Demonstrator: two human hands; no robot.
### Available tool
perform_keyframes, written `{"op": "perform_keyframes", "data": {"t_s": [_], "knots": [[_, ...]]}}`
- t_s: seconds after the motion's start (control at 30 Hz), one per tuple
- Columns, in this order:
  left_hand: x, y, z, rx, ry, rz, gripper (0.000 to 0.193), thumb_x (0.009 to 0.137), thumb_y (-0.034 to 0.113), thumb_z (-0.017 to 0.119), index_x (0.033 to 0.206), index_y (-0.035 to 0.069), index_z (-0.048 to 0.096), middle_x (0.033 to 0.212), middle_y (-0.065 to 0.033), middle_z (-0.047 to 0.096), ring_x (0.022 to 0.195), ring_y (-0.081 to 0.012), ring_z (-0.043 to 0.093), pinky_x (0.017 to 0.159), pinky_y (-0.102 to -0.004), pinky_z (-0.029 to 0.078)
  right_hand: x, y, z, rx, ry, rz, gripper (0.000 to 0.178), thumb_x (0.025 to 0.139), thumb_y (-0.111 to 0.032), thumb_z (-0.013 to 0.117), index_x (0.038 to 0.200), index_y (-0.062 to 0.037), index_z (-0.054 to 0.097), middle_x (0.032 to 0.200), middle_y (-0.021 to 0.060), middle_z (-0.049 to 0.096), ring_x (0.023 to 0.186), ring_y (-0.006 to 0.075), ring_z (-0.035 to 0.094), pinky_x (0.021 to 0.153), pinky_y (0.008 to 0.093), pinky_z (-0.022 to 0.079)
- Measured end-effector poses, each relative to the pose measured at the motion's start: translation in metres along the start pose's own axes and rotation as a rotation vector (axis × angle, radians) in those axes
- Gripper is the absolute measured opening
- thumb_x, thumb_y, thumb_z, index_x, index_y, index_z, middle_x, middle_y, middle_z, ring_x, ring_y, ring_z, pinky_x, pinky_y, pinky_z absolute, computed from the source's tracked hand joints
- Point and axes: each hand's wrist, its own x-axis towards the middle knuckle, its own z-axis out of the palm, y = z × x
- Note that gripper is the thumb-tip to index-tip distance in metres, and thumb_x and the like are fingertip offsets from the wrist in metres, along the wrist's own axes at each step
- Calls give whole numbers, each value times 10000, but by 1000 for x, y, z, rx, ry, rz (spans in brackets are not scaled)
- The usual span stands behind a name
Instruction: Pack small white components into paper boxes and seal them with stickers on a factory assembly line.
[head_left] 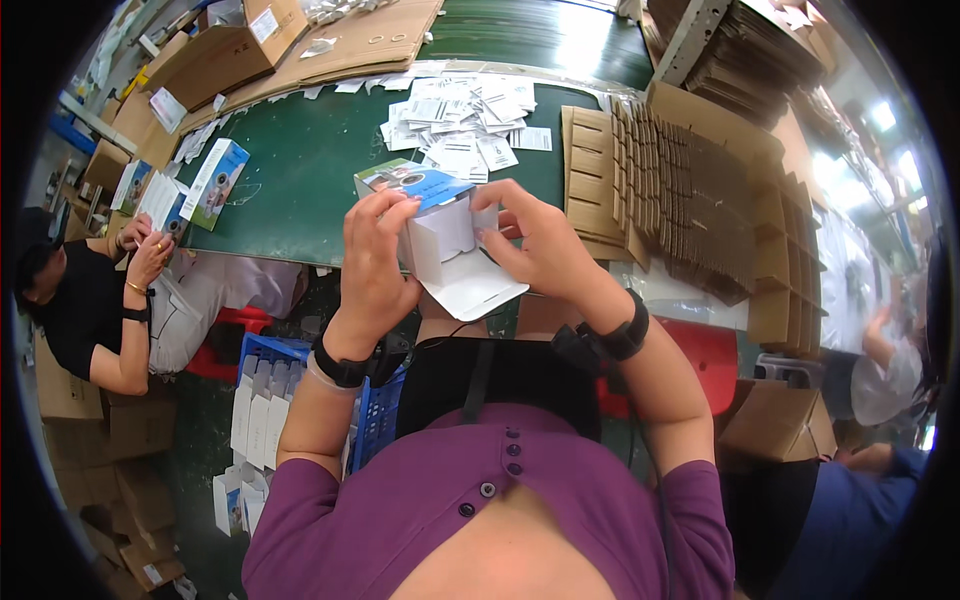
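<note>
Between my hands, just off the near edge of the green table (310,190), is a small printed carton (428,188) in blue, green and white. Its near end is open, and a white flap (475,285) hangs down toward me. My left hand (375,245) grips the carton's left side, fingers over the top edge. At the right, my right hand (535,235) has its thumb and fingers bent at the opening, by a white inner piece (455,235). Whether those fingers pinch the side flap or the inner piece is hard to make out.
Beyond the carton lies a pile of printed paper slips (455,115). Folded cardboard dividers (670,185) stand on the right. At the left, a co-worker's hands (148,250) hold a similar carton, near another upright carton (217,183). Below, a blue crate (378,415) holds white boxes (262,420).
</note>
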Motion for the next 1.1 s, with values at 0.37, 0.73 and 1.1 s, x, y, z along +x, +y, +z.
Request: {"op": "perform_keyframes", "data": {"t_s": [0.37,0.73,1.1], "knots": [[-4,5,10,15,-47,28,722,593,-46,759,1258,114,526,1231,-124,510,1182,-360,500,1016,-464,415,-4,0,-15,-460,-35,-299,286,816,-79,699,1092,-124,634,1282,91,605,976,289,664,783,366,562],[-13,11,24,245,-257,22,896,563,120,877,1371,142,492,1342,-111,487,1205,-350,476,1038,-479,388,-1,30,-18,-711,-144,-464,178,769,-82,715,917,-166,662,1263,22,604,1034,238,644,755,341,562],[53,-33,36,48,-618,256,992,479,306,935,1357,126,508,1346,-112,534,1256,-340,497,1114,-519,342,-15,53,-26,-785,-72,-557,136,748,-80,682,855,-162,668,1252,16,603,1048,215,625,782,342,548]]}}
